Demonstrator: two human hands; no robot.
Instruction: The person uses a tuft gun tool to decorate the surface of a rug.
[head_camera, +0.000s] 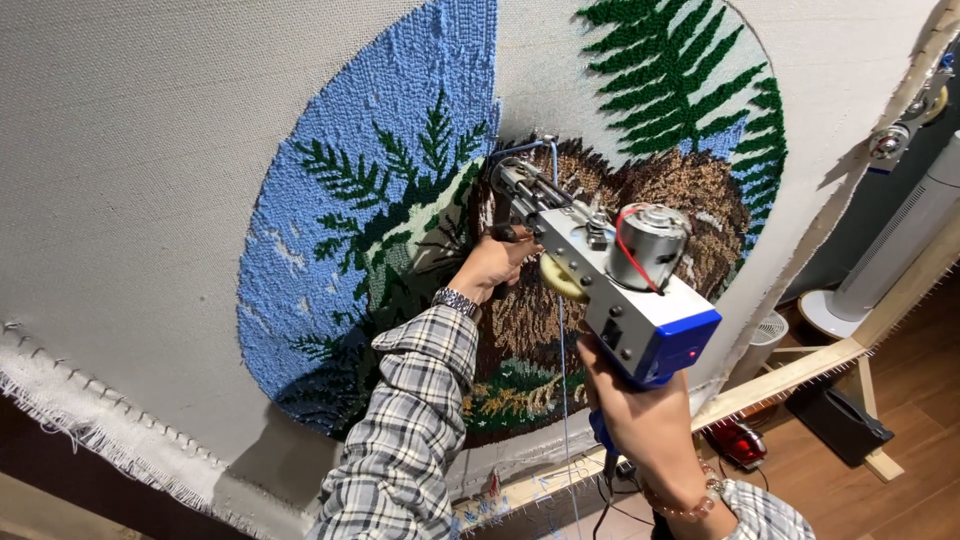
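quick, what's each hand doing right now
Left hand: closed on the black front handle of the tufting gun, close to the stretched cloth.
Right hand: closed around the blue rear grip of the tufting gun.

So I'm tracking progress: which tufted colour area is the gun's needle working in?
The brown patch at the centre; the tufting gun points into it, not the blue or green areas.

One tufting gun (610, 275), carrying one silver motor (648, 245). Two hands: left hand (492, 264), right hand (640, 415). One wristwatch (456, 300), one bead bracelet (688, 505). One stretched cloth (130, 180) with one round tufted picture (380, 170). One white tower fan (890, 255). One wooden frame (800, 372).
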